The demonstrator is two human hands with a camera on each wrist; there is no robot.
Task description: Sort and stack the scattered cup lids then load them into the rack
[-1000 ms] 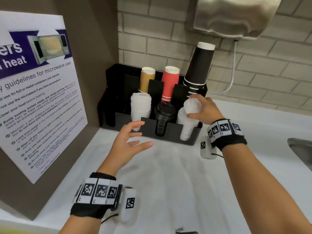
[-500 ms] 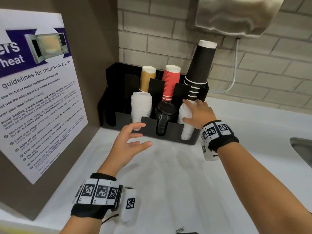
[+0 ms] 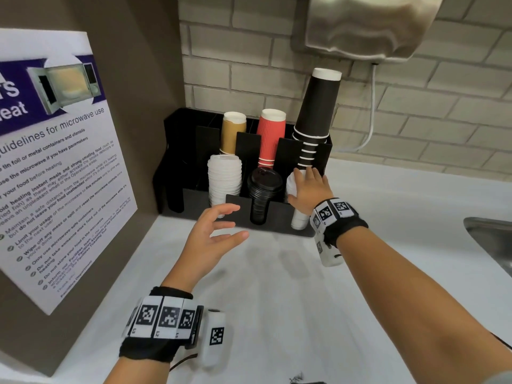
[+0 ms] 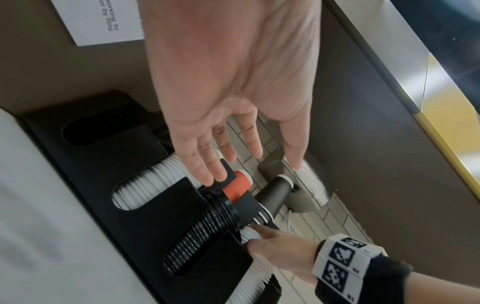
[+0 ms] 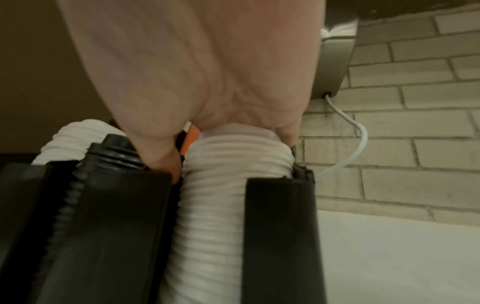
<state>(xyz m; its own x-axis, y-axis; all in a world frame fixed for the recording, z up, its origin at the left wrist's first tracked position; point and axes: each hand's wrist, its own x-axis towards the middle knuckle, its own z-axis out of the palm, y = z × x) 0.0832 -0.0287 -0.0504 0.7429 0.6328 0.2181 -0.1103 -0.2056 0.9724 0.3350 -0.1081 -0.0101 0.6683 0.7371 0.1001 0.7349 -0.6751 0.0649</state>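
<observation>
A black rack (image 3: 277, 217) stands against the brick wall on the white counter. Its front slots hold a white lid stack (image 3: 224, 181), a black lid stack (image 3: 263, 189) and a second white lid stack (image 3: 299, 220) on the right. My right hand (image 3: 307, 189) lies flat on top of that right stack (image 5: 215, 195) and presses it down, with the thumb (image 5: 158, 156) between it and the black stack (image 5: 78, 185). My left hand (image 3: 216, 234) hovers just in front of the rack, fingers spread and holding nothing; the left wrist view (image 4: 241, 164) shows it the same way.
Tan cups (image 3: 233, 134), red cups (image 3: 271, 134) and tall black cups (image 3: 315, 115) fill the rack's back slots. A microwave poster (image 3: 55, 162) covers the left wall. A hand dryer (image 3: 368, 26) hangs above, with a sink (image 3: 490, 239) at the right. The counter (image 3: 277, 300) stretches towards me.
My right hand lowered the white lids it was holding onto the right stack and now lies flat on top. My left hand has barely moved.
</observation>
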